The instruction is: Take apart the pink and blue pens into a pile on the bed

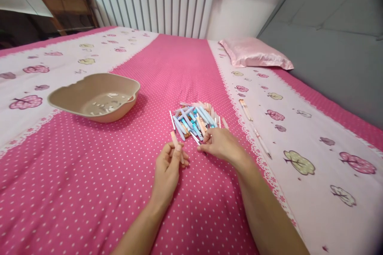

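Observation:
My left hand [170, 161] is closed on a peach-coloured pen barrel [174, 139], held between thumb and fingers and pointing up and away. At the near edge of a pile of pen parts, my right hand [220, 143] pinches a thin pen refill [195, 138] with a white body and dark end. Blue, lilac, peach and pink barrels [187, 118] lie jumbled in that pile, with several small brown and bright blue pieces among them. Another thin refill [172, 121] lies along its left side.
A beige plastic basin [119, 113] with small white pieces inside stands on the bed at the left. Right of the pile lie a white pen [262, 142] and orange-and-white pen pieces [245, 109]. A pink pillow [255, 52] rests by the grey headboard [329, 44]; a radiator [149, 4] is behind.

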A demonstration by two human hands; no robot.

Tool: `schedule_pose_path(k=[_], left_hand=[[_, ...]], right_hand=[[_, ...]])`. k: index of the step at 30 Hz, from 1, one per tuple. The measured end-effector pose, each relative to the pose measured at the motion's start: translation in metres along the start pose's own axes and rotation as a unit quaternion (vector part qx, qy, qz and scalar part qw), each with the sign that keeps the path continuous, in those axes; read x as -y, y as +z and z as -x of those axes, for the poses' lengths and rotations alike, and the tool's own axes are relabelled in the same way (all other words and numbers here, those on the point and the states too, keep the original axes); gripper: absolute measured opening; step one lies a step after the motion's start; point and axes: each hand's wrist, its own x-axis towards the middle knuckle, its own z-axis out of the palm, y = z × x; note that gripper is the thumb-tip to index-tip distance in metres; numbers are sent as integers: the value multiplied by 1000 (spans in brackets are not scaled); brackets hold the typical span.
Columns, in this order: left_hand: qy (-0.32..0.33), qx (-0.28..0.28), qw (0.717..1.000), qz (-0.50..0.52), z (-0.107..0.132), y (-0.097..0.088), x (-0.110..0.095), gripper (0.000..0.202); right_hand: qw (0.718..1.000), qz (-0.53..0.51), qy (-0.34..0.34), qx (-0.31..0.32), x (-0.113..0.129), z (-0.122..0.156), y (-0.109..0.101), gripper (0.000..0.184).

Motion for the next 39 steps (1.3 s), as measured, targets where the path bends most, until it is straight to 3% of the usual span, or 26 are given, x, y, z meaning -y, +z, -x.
schedule_pose_path(k=[6,12,16,19,22,24,27,32,39], left_hand=[[0,10,1000,-13,1,2,-2,27],[-1,21,1000,-11,0,1,1,26],[-5,22,1000,-14,0,1,2,26],[-5,22,1000,-17,0,1,2,26],[6,31,999,-33,0,2,2,26],[20,39,998,-50,1,2,2,26],[45,48,995,-75,2,1,2,25],[69,66,990,-107,6,1,2,26],[82,77,984,-136,7,0,4,28]], right_hand=[[999,40,-6,-1,3,-5,17,16],[993,-71,-72,55,-13,5,-10,26],[982,-163,-71,62,-23,15,-32,27],[948,-304,-80,48,-21,18,-39,36],[889,-448,-97,19,-11,17,-37,46],[855,-508,-106,-4,-1,17,-32,48],[826,-545,-134,-42,13,18,-24,47],[825,-529,-171,-98,26,24,-17,45],[842,-494,-181,-118,34,34,-17,74]])
